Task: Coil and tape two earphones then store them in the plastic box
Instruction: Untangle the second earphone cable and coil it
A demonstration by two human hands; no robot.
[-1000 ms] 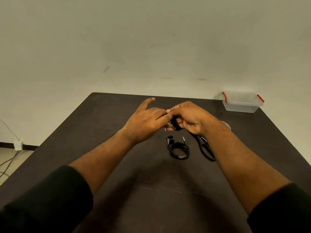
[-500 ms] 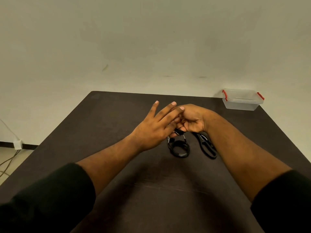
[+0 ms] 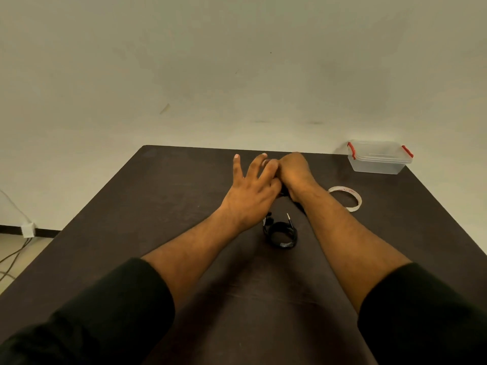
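Observation:
A coiled black earphone (image 3: 281,233) lies on the dark table (image 3: 163,196), its plug pointing up, between my two forearms. My right hand (image 3: 295,173) is closed in a fist beyond it. A bit of a second black earphone (image 3: 283,194) shows under the fist, and the rest is hidden. My left hand (image 3: 250,193) lies against the right hand with fingers spread, fingertips resting on the fist; its thumb is out of sight. The clear plastic box (image 3: 379,160) with red clips stands lidded at the table's far right corner.
A roll of clear tape (image 3: 348,198) lies flat on the table just right of my right forearm. The wall is close behind the table's far edge. Cables and a white plug (image 3: 27,229) are on the floor to the left.
Both hands moved farther out over the table. My left hand went from a pinch at the earphone to spread fingers. The tape roll is uncovered, and my right forearm hides the black loop beside the coil.

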